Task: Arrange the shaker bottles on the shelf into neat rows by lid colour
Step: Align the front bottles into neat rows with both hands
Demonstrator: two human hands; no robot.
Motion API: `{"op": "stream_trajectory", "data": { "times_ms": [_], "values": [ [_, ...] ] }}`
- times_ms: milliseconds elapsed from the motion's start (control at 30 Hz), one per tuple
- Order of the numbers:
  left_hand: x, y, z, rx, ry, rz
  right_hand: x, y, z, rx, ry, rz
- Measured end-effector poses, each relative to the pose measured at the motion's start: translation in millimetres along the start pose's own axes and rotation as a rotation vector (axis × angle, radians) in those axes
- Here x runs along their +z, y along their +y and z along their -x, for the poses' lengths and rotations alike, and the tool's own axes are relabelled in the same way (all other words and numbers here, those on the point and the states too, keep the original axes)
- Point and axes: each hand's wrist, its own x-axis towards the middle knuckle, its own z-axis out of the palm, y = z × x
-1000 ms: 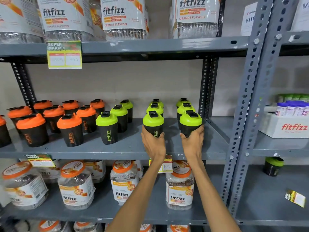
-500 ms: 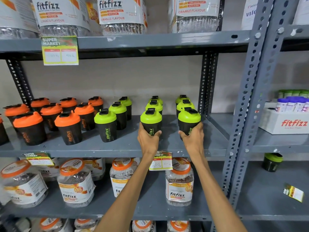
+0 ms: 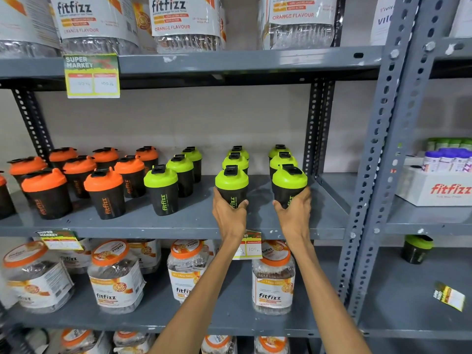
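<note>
Black shaker bottles stand on the grey middle shelf [image 3: 178, 223]. Several with orange lids [image 3: 103, 180] fill the left part in rows running front to back. Green-lidded ones stand to the right in three rows. My left hand [image 3: 228, 215] grips the front green-lidded bottle of the middle row [image 3: 231, 181]. My right hand [image 3: 293, 213] grips the front green-lidded bottle of the right row [image 3: 289, 180]. Both bottles are upright with their bases hidden by my fingers. The left green row's front bottle [image 3: 161, 187] stands apart from my hands.
Large fitfizz jars [image 3: 116, 277] fill the shelf below and the shelf above. A perforated grey upright [image 3: 383, 149] bounds the shelf on the right. Beyond it sit a white fitfizz box [image 3: 434, 187] and a lone green-lidded shaker [image 3: 416, 249]. Price tags hang from the shelf edges.
Both hands stay on the same two front green-lidded bottles, which have edged slightly towards the back of the shelf. The camera has shifted a little.
</note>
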Motion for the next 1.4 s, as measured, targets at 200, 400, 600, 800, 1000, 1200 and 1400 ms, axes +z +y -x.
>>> {"op": "stream_trajectory", "data": {
  "times_ms": [200,400,600,800,1000,1200,1400],
  "values": [
    [-1.6,2.0,1.7,0.003,-0.005,0.013,-3.2,0.4,-0.1,-0.006,-0.012,0.016],
    [3.4,5.8,5.2,-0.021,-0.016,-0.006,-4.5,0.9,0.1,-0.011,-0.021,0.011],
    [2.8,1.6,6.6,-0.030,0.006,-0.022,-4.3,2.8,0.2,-0.010,-0.014,-0.009],
    [-3.2,-1.6,4.6,-0.016,-0.004,-0.054,-2.0,3.8,-0.1,-0.002,0.003,-0.017],
    [-1.1,-4.3,5.5,-0.009,-0.016,-0.047,-1.1,6.4,0.0,0.001,0.005,-0.016],
    [-7.2,-3.1,19.3,-0.034,-0.016,-0.012,-11.6,6.3,27.5,-0.026,0.008,-0.112],
    [-52.7,-18.8,53.7,0.110,0.139,0.112,-7.0,5.7,96.9,-0.321,0.206,-0.308]
  ]
}}
